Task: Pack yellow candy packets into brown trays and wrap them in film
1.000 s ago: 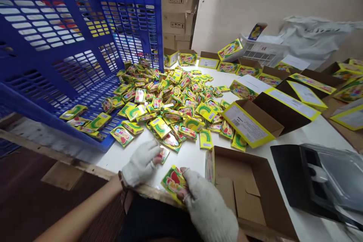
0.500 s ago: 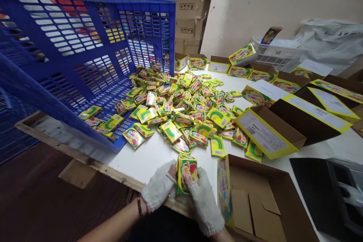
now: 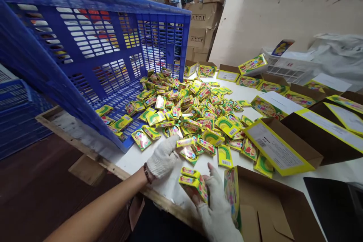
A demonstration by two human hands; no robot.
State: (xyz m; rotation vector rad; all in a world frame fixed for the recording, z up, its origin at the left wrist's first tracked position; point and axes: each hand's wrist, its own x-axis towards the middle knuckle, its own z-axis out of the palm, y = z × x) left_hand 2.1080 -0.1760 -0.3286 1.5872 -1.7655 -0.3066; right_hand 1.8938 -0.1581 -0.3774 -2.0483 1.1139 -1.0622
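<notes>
My right hand [image 3: 217, 202], in a white fingerless glove, grips a short stack of small yellow-green printed boxes [image 3: 190, 186] above the table's front edge. Two box ends show on top of it. My left hand [image 3: 163, 157], gloved alike, is at the near edge of the pile, its fingers closed at the left end of a tilted small box [image 3: 185, 142]. The fingertips are partly hidden behind the glove. Many like boxes lie in a heap [image 3: 195, 102] that spreads out of a tipped blue crate [image 3: 124, 58]. Right of my right hand stands an open carton [image 3: 263, 181].
More open printed cartons [image 3: 272, 145] stand along the right and back of the white table. A black flat object [image 3: 326, 208] lies at the right. The table's wooden edge [image 3: 113, 166] runs along the front. Brown cardboard boxes [image 3: 202, 26] are stacked behind.
My left hand has let go of the stack and moved up and forward to a box at the pile's edge. The stack stays in my right hand, now tilted. The view has shifted slightly.
</notes>
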